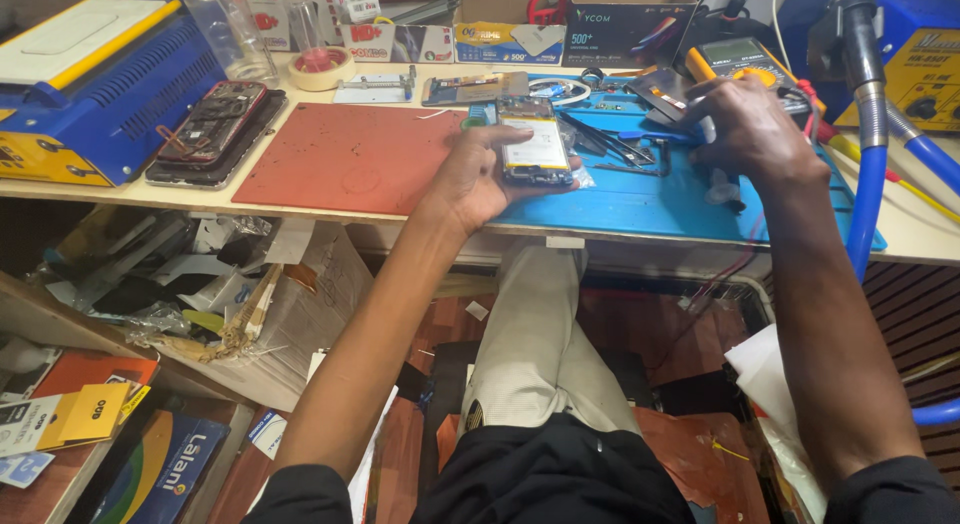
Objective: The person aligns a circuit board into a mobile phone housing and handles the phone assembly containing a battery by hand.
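My left hand (478, 176) holds an opened smartphone (534, 142) with its back off, showing a pale battery and a circuit board, just above the blue work mat (650, 196). My right hand (752, 126) rests further right on the mat, fingers bent over small tools and red probe leads next to a yellow multimeter (738, 60). Whether the right hand grips anything is unclear. Black tweezers (610, 144) lie on the mat between my hands.
A red mat (345, 159) lies left of the blue one. Other dismantled phones (215, 124) sit beside a blue and yellow machine (85, 74). Boxes, a clear bottle (232, 29) and tape roll (318, 69) line the back. Blue hoses (868, 184) hang at right. Clutter fills the shelf below.
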